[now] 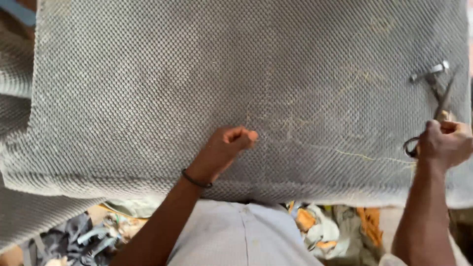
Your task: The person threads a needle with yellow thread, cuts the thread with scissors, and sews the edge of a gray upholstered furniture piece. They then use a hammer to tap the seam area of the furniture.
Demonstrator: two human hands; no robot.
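While my left hand (227,148) rests on the grey textured fabric panel (197,74), its fingers (244,134) are pinched narrow at the stitched seam — whether they grip a needle I cannot tell. Right hand (443,143) sits at the panel's right edge, fingers closed on scissors (436,93). Yellow thread (354,155) runs between both hands. Fabric scraps (325,229) lie below.

Grey textured fabric panel (197,74) spread flat under both hands; pale yellow thread (354,155) trailing between them; scissors (436,96) open, blades pointing away from right hand.
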